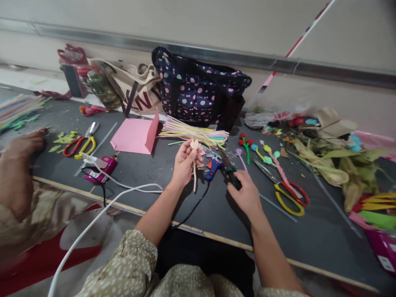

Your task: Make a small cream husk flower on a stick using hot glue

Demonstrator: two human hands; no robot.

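The dark board (139, 165) carried all the work. At its far edge stood a spotted bag (198, 90) and a beige tote (136, 88); their contents were hidden. A pink envelope (136, 134) lay left of centre. The right hand (247, 194) was clenched round a dark-handled tool (230, 169), blade type unclear. The left hand (184, 163), fingers curled, pinched a pale paper flower (194, 145) upright above the board's centre. A co-worker's arm (17, 165) was cut off at left.
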